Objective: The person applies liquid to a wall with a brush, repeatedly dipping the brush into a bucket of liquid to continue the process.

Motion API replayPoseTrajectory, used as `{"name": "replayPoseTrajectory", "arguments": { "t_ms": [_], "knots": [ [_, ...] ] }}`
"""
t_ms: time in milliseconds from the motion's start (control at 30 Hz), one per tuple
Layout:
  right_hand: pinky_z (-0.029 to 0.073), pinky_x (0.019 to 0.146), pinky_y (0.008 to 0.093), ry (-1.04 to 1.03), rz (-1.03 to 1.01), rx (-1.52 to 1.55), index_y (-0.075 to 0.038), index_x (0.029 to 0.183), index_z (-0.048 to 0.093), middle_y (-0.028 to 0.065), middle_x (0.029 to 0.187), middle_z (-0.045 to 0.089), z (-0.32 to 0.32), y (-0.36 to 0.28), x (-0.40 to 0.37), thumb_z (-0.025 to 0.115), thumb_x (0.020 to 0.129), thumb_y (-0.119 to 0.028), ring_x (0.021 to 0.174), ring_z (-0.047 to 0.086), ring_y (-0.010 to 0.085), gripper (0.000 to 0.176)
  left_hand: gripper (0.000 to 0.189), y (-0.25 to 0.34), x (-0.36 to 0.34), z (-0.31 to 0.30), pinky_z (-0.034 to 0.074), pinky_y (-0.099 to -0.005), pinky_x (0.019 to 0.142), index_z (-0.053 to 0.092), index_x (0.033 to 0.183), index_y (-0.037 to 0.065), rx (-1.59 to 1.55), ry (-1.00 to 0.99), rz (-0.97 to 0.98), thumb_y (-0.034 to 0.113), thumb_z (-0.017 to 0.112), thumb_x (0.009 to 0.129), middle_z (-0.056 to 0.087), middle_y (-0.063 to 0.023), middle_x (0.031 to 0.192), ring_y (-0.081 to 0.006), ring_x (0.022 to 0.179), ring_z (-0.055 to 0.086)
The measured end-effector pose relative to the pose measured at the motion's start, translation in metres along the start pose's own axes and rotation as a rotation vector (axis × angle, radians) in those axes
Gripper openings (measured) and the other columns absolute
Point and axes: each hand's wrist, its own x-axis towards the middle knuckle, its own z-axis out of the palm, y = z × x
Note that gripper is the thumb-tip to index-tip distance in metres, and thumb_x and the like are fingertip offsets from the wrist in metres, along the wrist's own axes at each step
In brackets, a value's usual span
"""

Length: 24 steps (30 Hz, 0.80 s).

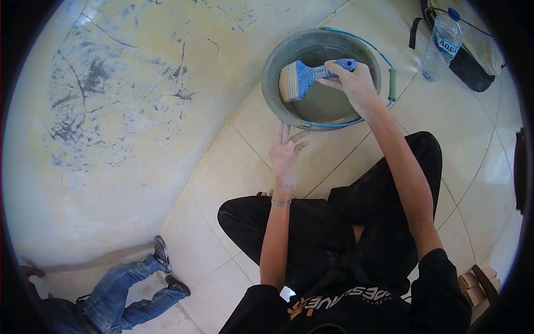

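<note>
In my right hand (356, 83) is a wide paintbrush (305, 78) with a blue patterned handle and pale bristles. Thumb and fingers close round the handle, and the brush lies over the mouth of a grey bucket (271, 104). Its bristles are close to the bucket's left inner wall. Grey-green liquid (328, 104) fills the bottom of the bucket. Below the rim, my left hand (285, 156) is open, palm up, with its fingers stretched toward the bucket's outer side; the fingertips are right at the bucket.
A scuffed yellowish wall (122, 94) rises on the left. A water bottle (442, 47) stands beside a dark bag (473, 72) at upper right. Another person's jeans-clad legs (125, 289) show at lower left. Light tiles (211, 222) cover the floor. The bucket's handle has a green grip (392, 84).
</note>
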Motion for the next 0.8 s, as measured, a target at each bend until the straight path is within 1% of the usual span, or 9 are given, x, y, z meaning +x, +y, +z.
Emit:
{"name": "replayPoseTrajectory", "arguments": {
  "t_ms": [100,200,300,400,500,600,700,800],
  "knots": [
    [0.056,0.081,0.0305,-0.106,0.005,-0.036,0.009,0.1,0.056,0.0132,0.097,0.06,-0.006,0.002,0.005,0.057,0.087,-0.006,0.085,0.063,0.0198,0.019,0.085,-0.008,0.002,0.0,0.046,-0.0354,0.084,0.007,0.142,-0.003,0.056,-0.028,0.076,0.025,0.06,0.082,0.022,-0.0203,0.146,-0.0306,0.107,0.054],
    [0.055,0.083,0.0312,-0.119,0.063,-0.061,0.008,0.102,0.055,0.0127,0.098,0.059,-0.004,0.003,0.006,0.056,0.088,-0.007,0.086,0.063,0.0201,0.02,0.089,-0.009,0.005,-0.001,0.047,-0.0343,0.083,0.004,0.141,-0.006,0.055,-0.039,0.078,0.024,0.062,0.081,0.02,-0.0233,0.145,-0.0296,0.105,0.056],
    [0.055,0.083,0.032,-0.134,0.08,-0.083,0.008,0.103,0.054,0.0126,0.1,0.059,-0.002,0.0,0.004,0.056,0.089,-0.008,0.087,0.063,0.0202,0.021,0.091,-0.006,0.004,0.005,0.047,-0.0341,0.083,0.003,0.141,-0.007,0.032,-0.034,0.075,0.025,0.062,0.081,0.019,-0.0242,0.145,-0.0289,0.102,0.057],
    [0.056,0.077,0.0279,-0.144,0.078,-0.046,0.008,0.097,0.057,0.013,0.097,0.061,-0.004,0.003,0.008,0.059,0.086,-0.007,0.086,0.064,0.0197,0.019,0.093,-0.004,0.003,0.008,0.047,-0.034,0.083,0.002,0.14,-0.008,0.088,-0.029,0.058,0.026,0.064,0.079,0.017,-0.0253,0.145,-0.0285,0.099,0.059],
    [0.056,0.077,0.0271,-0.133,0.093,-0.08,0.007,0.096,0.055,0.0125,0.096,0.061,-0.004,0.003,0.01,0.059,0.086,-0.007,0.086,0.064,0.019,0.017,0.096,-0.005,0.004,0.006,0.047,-0.0342,0.083,0.001,0.14,-0.008,0.082,-0.021,0.042,0.027,0.065,0.078,0.017,-0.0257,0.145,-0.0274,0.095,0.061],
    [0.056,0.077,0.0263,-0.147,0.078,-0.067,0.005,0.094,0.054,0.0116,0.094,0.061,-0.002,0.003,0.008,0.059,0.086,-0.007,0.086,0.064,0.0183,0.015,0.094,-0.005,0.005,0.008,0.045,-0.0312,0.085,-0.001,0.14,-0.007,-0.001,-0.043,0.051,0.012,0.062,0.074,0.015,-0.0267,0.146,-0.0204,0.09,0.06],
    [0.055,0.083,0.031,-0.152,0.076,-0.133,0.002,0.094,0.052,0.0119,0.098,0.058,0.002,0.004,0.007,0.055,0.089,-0.009,0.089,0.062,0.0198,0.013,0.094,-0.002,0.005,0.011,0.046,-0.0317,0.085,-0.001,0.141,-0.007,0.035,-0.082,0.06,0.01,0.061,0.073,0.014,-0.0268,0.146,-0.0202,0.088,0.06],
    [0.055,0.083,0.0305,-0.139,0.07,-0.14,0.001,0.094,0.05,0.0125,0.098,0.058,0.005,0.002,0.005,0.055,0.089,-0.008,0.088,0.063,0.0195,0.012,0.094,0.0,0.002,0.015,0.046,-0.0321,0.084,-0.001,0.141,-0.006,0.087,-0.09,0.019,0.008,0.061,0.072,0.015,-0.0258,0.146,-0.0199,0.089,0.06]
  ]
}}
